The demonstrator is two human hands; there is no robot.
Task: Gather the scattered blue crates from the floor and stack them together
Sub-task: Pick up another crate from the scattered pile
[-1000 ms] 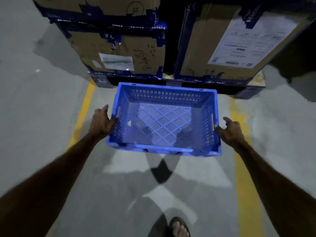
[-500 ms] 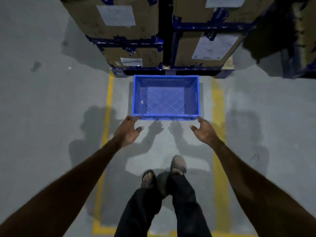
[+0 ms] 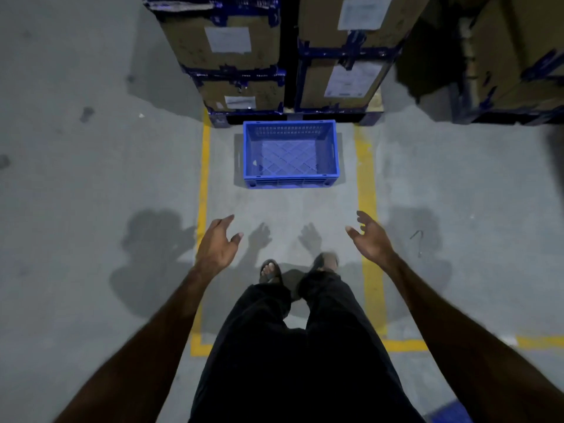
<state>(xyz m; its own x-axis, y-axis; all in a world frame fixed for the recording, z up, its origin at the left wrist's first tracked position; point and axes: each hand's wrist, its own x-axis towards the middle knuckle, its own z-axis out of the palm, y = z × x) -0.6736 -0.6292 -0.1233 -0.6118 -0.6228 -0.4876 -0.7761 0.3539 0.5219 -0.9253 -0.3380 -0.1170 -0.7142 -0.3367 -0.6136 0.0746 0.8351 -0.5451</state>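
Grey floor (image 3: 91,209), blue crate (image 3: 290,154), stacked boxes (image 3: 241,56)

Labels (image 3: 227,39) on the stacked cartons (image 3: 225,47) are too blurred to read.

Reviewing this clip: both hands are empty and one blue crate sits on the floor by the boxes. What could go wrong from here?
1. The blue crate sits tight against the stacked cardboard boxes; stacking more crates here may knock them.
2. The person wears open sandals, so a dropped crate could hurt toes.
3. Left hand and right hand hold nothing, and only one crate shows, so the rest may get missed.
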